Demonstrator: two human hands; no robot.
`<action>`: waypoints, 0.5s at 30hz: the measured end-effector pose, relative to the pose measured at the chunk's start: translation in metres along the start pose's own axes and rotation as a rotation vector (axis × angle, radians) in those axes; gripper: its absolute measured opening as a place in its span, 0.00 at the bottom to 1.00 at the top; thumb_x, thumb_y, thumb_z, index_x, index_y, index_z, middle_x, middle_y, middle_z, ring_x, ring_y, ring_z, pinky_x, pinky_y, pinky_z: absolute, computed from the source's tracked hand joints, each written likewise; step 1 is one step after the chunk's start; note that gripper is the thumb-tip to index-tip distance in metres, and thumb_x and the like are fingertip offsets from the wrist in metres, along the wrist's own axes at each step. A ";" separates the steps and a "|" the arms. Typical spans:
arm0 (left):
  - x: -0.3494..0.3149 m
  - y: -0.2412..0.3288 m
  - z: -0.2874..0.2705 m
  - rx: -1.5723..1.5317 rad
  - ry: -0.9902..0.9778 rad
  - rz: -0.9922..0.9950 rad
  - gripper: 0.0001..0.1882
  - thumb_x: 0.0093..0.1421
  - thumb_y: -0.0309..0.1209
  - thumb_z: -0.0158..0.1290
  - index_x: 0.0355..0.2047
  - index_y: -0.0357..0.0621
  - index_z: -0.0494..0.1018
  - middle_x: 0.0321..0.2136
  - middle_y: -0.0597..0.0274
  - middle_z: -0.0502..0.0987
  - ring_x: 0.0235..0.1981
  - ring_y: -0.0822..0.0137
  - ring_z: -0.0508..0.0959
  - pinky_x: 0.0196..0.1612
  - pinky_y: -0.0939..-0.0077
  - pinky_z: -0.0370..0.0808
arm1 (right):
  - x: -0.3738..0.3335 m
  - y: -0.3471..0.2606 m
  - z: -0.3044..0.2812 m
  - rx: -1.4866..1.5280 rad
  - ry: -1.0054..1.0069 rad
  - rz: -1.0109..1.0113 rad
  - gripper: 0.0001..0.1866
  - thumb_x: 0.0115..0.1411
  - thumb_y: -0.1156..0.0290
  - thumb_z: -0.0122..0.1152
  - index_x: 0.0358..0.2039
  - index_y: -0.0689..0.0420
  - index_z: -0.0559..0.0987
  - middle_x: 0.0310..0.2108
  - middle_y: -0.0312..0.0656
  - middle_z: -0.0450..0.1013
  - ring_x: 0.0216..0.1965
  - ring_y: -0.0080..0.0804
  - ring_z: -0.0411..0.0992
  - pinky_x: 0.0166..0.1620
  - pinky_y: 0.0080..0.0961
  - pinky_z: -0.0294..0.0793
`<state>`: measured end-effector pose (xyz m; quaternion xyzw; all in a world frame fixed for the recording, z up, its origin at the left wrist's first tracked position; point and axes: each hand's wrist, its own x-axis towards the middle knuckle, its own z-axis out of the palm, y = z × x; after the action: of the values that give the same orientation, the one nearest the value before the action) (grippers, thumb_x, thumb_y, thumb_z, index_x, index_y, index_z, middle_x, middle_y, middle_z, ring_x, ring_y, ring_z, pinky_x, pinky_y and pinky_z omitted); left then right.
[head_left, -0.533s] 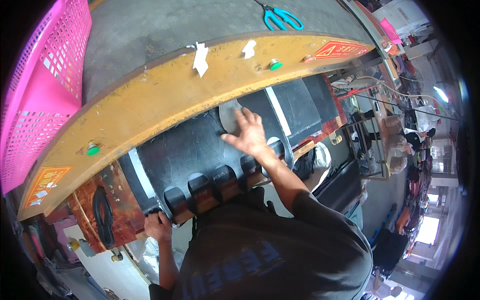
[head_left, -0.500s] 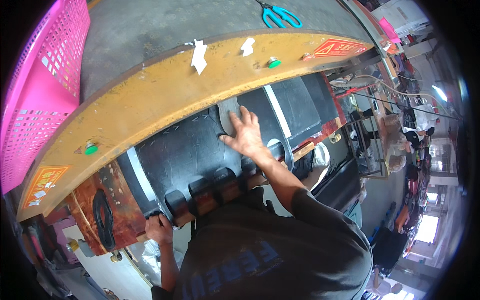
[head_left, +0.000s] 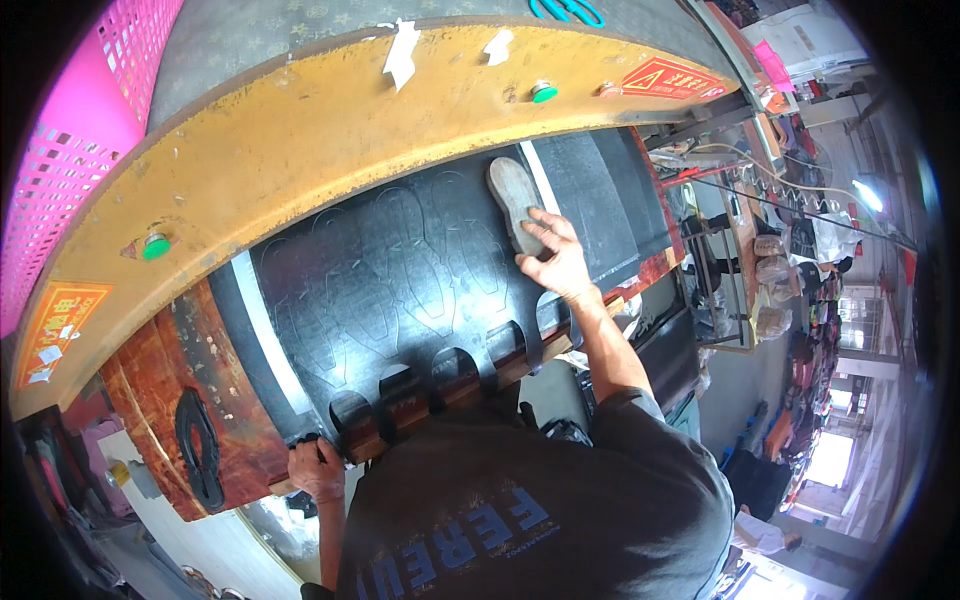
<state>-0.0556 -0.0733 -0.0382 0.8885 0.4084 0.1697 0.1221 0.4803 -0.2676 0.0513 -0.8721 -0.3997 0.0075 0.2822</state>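
Observation:
A black rubber-like sheet (head_left: 385, 300) lies across the work surface, with curved sole-like outlines pressed into it and a row of rounded cut-outs along its near edge. On its right part rests a grey sole-shaped cutting die (head_left: 512, 190). My right hand (head_left: 560, 255) grips the die's near end, thumb on one side and fingers over the other. At the sheet's near left corner, my left hand (head_left: 317, 468) is closed with curled fingers around the edge. The fingertips there are partly hidden.
Beyond the sheet spans a yellow machine beam (head_left: 330, 130) with a green button (head_left: 544, 92) and another green button (head_left: 155, 247). A pink basket (head_left: 85, 150) stands far left; teal-handled scissors (head_left: 567, 10) lie on top. A black looped strip (head_left: 198, 447) sits on the reddish board (head_left: 160, 390).
My right hand and the die have moved to the right across the sheet, and more pressed outlines show. My left hand stays at the corner. The view has shifted slightly.

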 end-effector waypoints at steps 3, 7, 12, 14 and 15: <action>0.010 0.002 0.001 -0.021 0.045 0.027 0.11 0.63 0.30 0.59 0.23 0.44 0.72 0.23 0.53 0.72 0.26 0.46 0.74 0.30 0.48 0.69 | -0.002 0.006 0.015 -0.131 0.003 -0.108 0.33 0.44 0.61 0.79 0.53 0.59 0.86 0.64 0.49 0.74 0.66 0.57 0.68 0.70 0.47 0.69; 0.041 -0.001 0.003 0.001 0.045 0.045 0.12 0.64 0.31 0.58 0.23 0.43 0.72 0.23 0.52 0.72 0.26 0.46 0.74 0.30 0.48 0.69 | 0.022 0.015 0.032 -0.146 0.018 -0.130 0.33 0.50 0.55 0.75 0.56 0.54 0.85 0.67 0.47 0.71 0.68 0.61 0.65 0.73 0.52 0.63; 0.103 -0.010 0.015 0.032 0.117 0.052 0.16 0.65 0.34 0.57 0.21 0.43 0.71 0.24 0.51 0.75 0.27 0.45 0.76 0.32 0.48 0.72 | 0.077 -0.009 0.049 -0.274 0.090 -0.151 0.26 0.56 0.60 0.72 0.55 0.56 0.84 0.64 0.55 0.73 0.67 0.65 0.66 0.72 0.56 0.63; 0.135 -0.016 0.018 0.031 0.152 0.050 0.17 0.65 0.34 0.57 0.21 0.42 0.71 0.24 0.50 0.76 0.28 0.45 0.76 0.33 0.48 0.73 | 0.073 -0.027 0.045 -0.208 0.126 -0.196 0.20 0.59 0.66 0.69 0.51 0.59 0.85 0.59 0.56 0.76 0.64 0.61 0.71 0.69 0.53 0.67; 0.150 -0.017 0.022 0.020 0.176 0.041 0.17 0.66 0.35 0.57 0.21 0.42 0.71 0.24 0.50 0.76 0.28 0.45 0.76 0.34 0.48 0.73 | 0.060 -0.036 0.039 -0.091 0.123 -0.230 0.17 0.61 0.69 0.68 0.49 0.61 0.85 0.56 0.56 0.79 0.60 0.59 0.75 0.66 0.50 0.71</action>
<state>0.0331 0.0505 -0.0338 0.8795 0.4011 0.2453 0.0733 0.4869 -0.1879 0.0488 -0.8312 -0.4790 -0.0964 0.2652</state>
